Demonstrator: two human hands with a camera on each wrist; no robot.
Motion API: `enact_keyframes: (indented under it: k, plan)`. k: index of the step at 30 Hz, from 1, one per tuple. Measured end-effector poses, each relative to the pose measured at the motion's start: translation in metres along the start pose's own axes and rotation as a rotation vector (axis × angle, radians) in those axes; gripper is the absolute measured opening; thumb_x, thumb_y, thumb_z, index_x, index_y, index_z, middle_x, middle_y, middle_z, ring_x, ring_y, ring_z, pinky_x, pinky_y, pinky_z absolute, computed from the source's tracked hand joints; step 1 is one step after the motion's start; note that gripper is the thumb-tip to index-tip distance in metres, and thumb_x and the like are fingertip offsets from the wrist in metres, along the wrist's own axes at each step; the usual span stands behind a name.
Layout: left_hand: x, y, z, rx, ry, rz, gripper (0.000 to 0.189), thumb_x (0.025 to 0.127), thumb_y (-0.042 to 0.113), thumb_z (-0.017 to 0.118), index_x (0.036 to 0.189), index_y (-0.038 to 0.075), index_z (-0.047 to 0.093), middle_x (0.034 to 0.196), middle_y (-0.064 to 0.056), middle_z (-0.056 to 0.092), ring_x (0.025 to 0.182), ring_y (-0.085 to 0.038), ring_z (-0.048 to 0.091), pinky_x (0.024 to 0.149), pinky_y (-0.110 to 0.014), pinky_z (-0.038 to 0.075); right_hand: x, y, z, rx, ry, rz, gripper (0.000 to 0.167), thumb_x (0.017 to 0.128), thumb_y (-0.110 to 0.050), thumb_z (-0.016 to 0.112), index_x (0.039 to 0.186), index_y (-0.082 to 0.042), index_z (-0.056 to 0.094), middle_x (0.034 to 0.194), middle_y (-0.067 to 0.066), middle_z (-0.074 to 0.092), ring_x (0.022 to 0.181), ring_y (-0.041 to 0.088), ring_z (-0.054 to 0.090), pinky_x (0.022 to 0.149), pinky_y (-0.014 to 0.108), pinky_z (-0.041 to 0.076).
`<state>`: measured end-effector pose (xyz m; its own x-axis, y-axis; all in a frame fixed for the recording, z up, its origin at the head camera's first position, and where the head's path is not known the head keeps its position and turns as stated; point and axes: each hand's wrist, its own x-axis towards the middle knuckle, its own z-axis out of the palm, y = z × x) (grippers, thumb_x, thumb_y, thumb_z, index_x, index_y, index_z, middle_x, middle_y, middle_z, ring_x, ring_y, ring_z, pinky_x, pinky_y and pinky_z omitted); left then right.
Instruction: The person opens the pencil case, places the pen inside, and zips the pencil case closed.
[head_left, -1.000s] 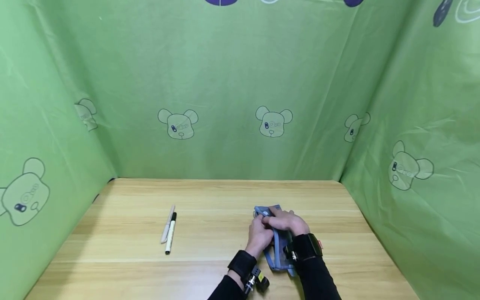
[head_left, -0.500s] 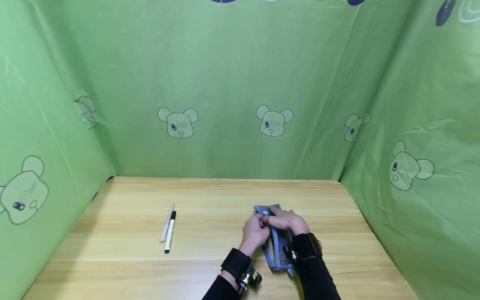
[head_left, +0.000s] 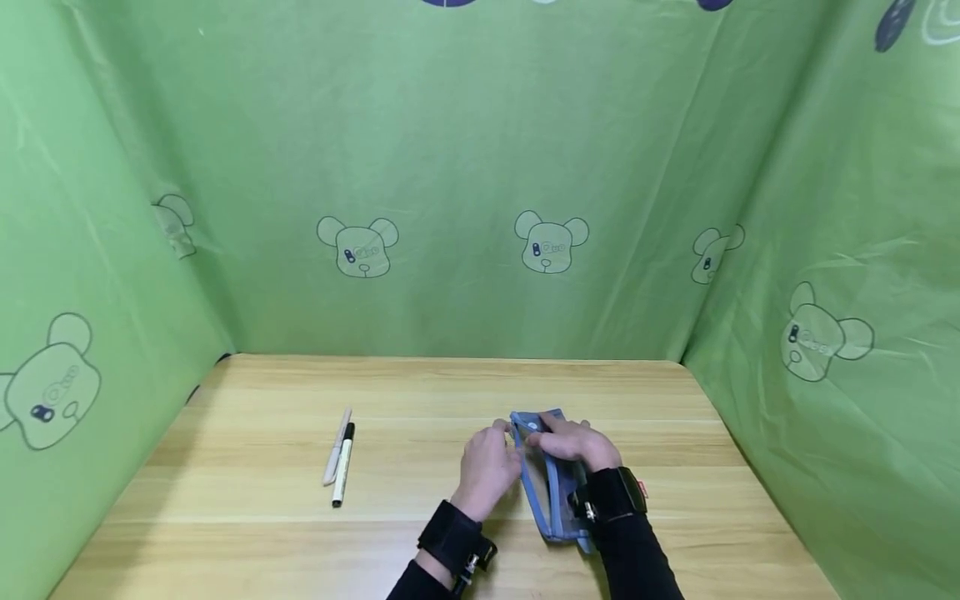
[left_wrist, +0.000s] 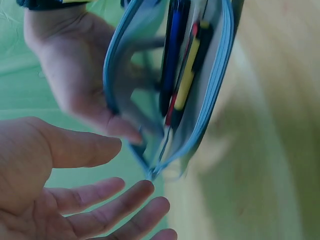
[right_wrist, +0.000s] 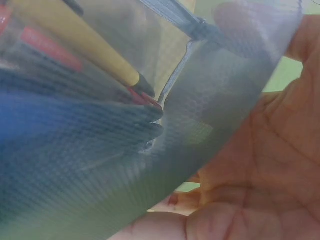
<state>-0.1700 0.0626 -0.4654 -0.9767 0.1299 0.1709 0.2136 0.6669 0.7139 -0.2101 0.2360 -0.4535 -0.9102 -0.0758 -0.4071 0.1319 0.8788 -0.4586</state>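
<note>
A blue-trimmed mesh pencil case (head_left: 553, 500) lies on the right part of the table with its zip undone. Pens show inside it in the left wrist view: a dark blue pen (left_wrist: 172, 60) and a yellow-and-black pen (left_wrist: 186, 87). My right hand (head_left: 576, 442) holds the case's side wall near the far end, its thumb at the rim and fingers seen through the mesh. Beside the zip end is my left hand (head_left: 486, 468), thumb and fingers (left_wrist: 117, 205) apart with nothing between them. The mesh wall (right_wrist: 195, 115) covers much of the right wrist view.
Two pens lie side by side on the left of the wooden table (head_left: 225, 483): a pale pen (head_left: 336, 454) and a white marker with a black cap (head_left: 342, 467). Green cloth (head_left: 450, 167) with bear faces hangs around the back and sides.
My left hand has moved left, away from my right hand and off the top of the pencil case, and more of the case's opening shows. The right hand stays in place.
</note>
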Motion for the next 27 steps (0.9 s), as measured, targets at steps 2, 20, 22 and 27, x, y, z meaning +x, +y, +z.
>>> enact_keyframes:
  k: [2,20,22,27]
  plan:
    - [0.0,-0.001,-0.007,0.063,0.032,0.033,0.034,0.082,0.007,0.077,0.113,-0.001,0.068,0.091,-0.016,0.072,0.078,-0.029,0.068,0.062,-0.036,0.054,-0.001,0.0,-0.001,-0.001,0.002,0.013,0.079,0.092,-0.048,0.054,0.16,-0.016,0.03,0.158,0.024,0.042,0.147,0.063,0.018,0.114,0.077,0.023]
    - [0.004,-0.022,-0.051,0.29,0.121,0.053,0.026,0.084,0.011,0.078,0.105,-0.002,0.071,0.086,-0.018,0.072,0.076,-0.034,0.067,0.061,-0.044,0.056,0.002,-0.001,-0.004,-0.012,0.006,-0.019,0.077,0.093,-0.046,0.054,0.16,-0.014,0.031,0.159,0.025,0.039,0.148,0.062,0.015,0.118,0.074,0.018]
    - [0.003,-0.024,-0.053,0.295,0.12,0.064,0.024,0.084,0.01,0.078,0.103,-0.003,0.07,0.084,-0.018,0.072,0.074,-0.033,0.067,0.06,-0.041,0.056,0.001,-0.001,-0.004,-0.008,0.002,-0.016,0.076,0.094,-0.046,0.054,0.16,-0.015,0.031,0.16,0.024,0.039,0.149,0.061,0.014,0.119,0.074,0.018]
    - [0.0,-0.029,-0.057,0.278,0.093,0.051,0.024,0.084,0.009,0.078,0.103,-0.004,0.07,0.083,-0.018,0.072,0.071,-0.03,0.067,0.057,-0.036,0.055,-0.001,0.0,-0.001,-0.008,-0.011,0.004,0.077,0.094,-0.048,0.053,0.16,-0.017,0.032,0.16,0.023,0.039,0.149,0.061,0.015,0.117,0.074,0.021]
